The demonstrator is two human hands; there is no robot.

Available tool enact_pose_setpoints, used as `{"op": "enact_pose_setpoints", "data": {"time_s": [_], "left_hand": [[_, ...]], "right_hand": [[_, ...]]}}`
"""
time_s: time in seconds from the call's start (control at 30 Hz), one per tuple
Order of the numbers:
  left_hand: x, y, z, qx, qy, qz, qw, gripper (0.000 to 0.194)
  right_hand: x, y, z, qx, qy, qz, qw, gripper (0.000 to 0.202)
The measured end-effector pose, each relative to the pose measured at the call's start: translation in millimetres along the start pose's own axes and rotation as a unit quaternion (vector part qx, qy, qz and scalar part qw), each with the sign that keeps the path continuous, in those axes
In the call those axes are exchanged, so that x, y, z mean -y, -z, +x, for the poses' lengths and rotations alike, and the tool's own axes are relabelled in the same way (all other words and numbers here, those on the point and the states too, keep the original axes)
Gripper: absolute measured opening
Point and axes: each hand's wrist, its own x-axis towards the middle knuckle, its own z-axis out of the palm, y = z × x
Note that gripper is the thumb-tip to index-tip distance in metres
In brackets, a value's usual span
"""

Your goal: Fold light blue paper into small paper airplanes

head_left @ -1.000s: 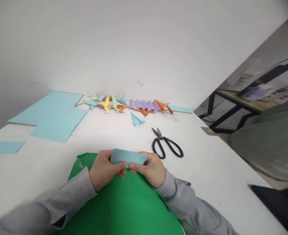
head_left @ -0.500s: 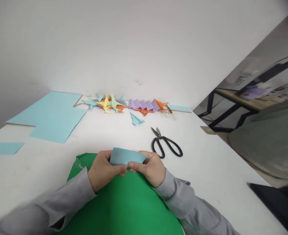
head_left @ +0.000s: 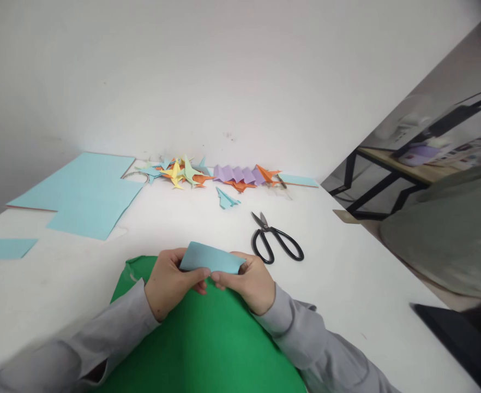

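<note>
A small light-blue paper piece (head_left: 211,258) is held between my two hands, over the near edge of the white table. My left hand (head_left: 170,281) pinches its left end, thumb along the lower edge. On the other side my right hand (head_left: 251,278) grips the right end, its thumb close to the left thumb. Fingers behind the paper are partly hidden. Black-handled scissors (head_left: 274,236) lie with blades a little apart, just beyond my right hand. Green cloth (head_left: 211,338) shows beneath and between my forearms.
Large light-blue sheets (head_left: 89,191) lie at the left, with a smaller blue piece (head_left: 7,248) nearer. Folded paper shapes (head_left: 183,172) and a pleated purple strip (head_left: 238,174) line the wall. A blue paper plane (head_left: 226,198) sits before them. A dark flat object (head_left: 449,338) is at right.
The paper's left end has tilted up slightly and shifted a little left with my hands. Both hands keep their hold on it. The whole view has shifted very slightly.
</note>
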Motion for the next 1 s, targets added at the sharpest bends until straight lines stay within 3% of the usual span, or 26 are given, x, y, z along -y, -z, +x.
{"op": "enact_pose_setpoints", "data": {"time_s": [0.43, 1.0], "left_hand": [[4, 1.1, 3, -0.045, 0.003, -0.066, 0.997, 0.017], [5, 1.0, 4, -0.053, 0.026, -0.074, 0.995, 0.020]], "right_hand": [[-13, 3, 5, -0.022, 0.002, 0.094, 0.995, 0.024], [-10, 0, 3, -0.045, 0.010, 0.059, 0.997, 0.027]]}}
